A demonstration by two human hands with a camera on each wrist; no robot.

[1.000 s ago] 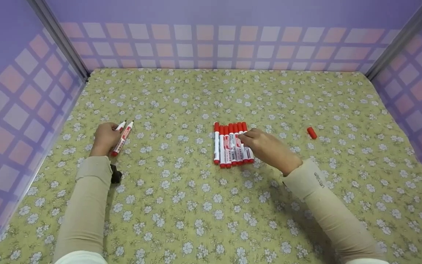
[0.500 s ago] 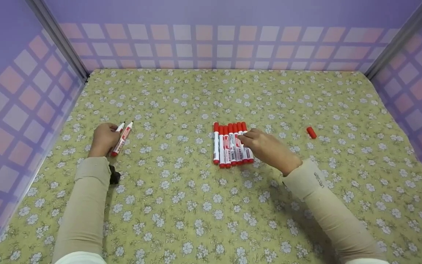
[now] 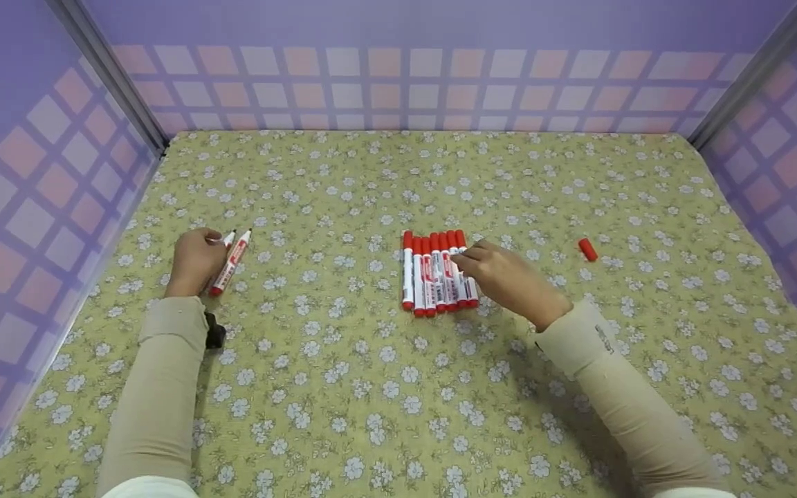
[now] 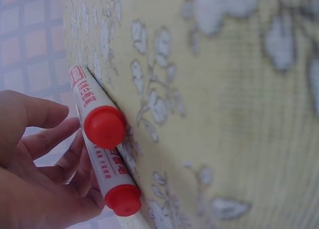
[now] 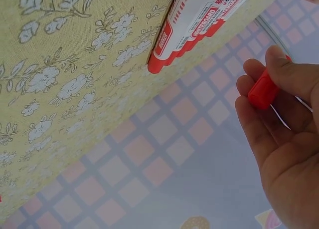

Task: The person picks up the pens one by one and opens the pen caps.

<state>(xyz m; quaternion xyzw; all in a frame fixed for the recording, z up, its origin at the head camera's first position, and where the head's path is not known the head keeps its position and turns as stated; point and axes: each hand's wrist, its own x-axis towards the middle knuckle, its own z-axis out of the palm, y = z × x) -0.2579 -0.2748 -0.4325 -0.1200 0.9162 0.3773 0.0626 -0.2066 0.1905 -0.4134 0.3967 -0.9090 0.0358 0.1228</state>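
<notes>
- The left hand [image 3: 194,259] rests on the floral cloth [image 3: 343,387] against two red-capped markers [image 3: 230,257]; its curled fingers [image 4: 47,139] touch the nearer barrel, yet a firm clasp cannot be told.
- The right hand [image 3: 509,280] sits at the right edge of the row of red markers [image 3: 436,277], pinching a red cap [image 5: 262,89] between thumb and fingers.
- A loose red cap [image 3: 587,249] lies well apart, right of that hand.

You've got 7 red markers [image 3: 437,275] lined up in a row mid-table, 2 more markers [image 3: 230,256] by your left hand, and 1 loose red cap [image 3: 587,250] off to the right.
</notes>
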